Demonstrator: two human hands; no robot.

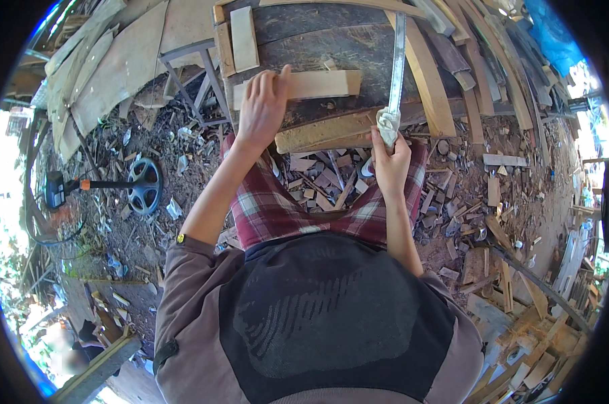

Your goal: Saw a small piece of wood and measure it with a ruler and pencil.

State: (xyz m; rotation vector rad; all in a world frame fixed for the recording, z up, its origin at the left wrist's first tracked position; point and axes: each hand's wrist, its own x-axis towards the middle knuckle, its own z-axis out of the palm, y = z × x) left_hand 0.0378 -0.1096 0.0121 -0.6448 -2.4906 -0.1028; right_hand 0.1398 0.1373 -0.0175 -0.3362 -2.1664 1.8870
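Observation:
A pale, squared block of wood [321, 84] lies crosswise on a dark, worn wooden bench [318, 47]. Over its left end is my left hand [261, 111], fingers stretched across the wood and apart; the fingertips are slightly blurred. In my right hand [392, 161] is a long, narrow metal blade [399, 64] with a white wrapped handle [388, 122]. My fingers close round that handle, and the blade points away from me, to the right of the block and apart from it.
Another pale block [244, 38] lies at the bench's far left. A thick timber [325, 133] runs along its near edge, and a long plank [422, 77] slants at its right. Wood offcuts [325, 178] litter the ground; a tool with a black wheel [145, 186] lies left.

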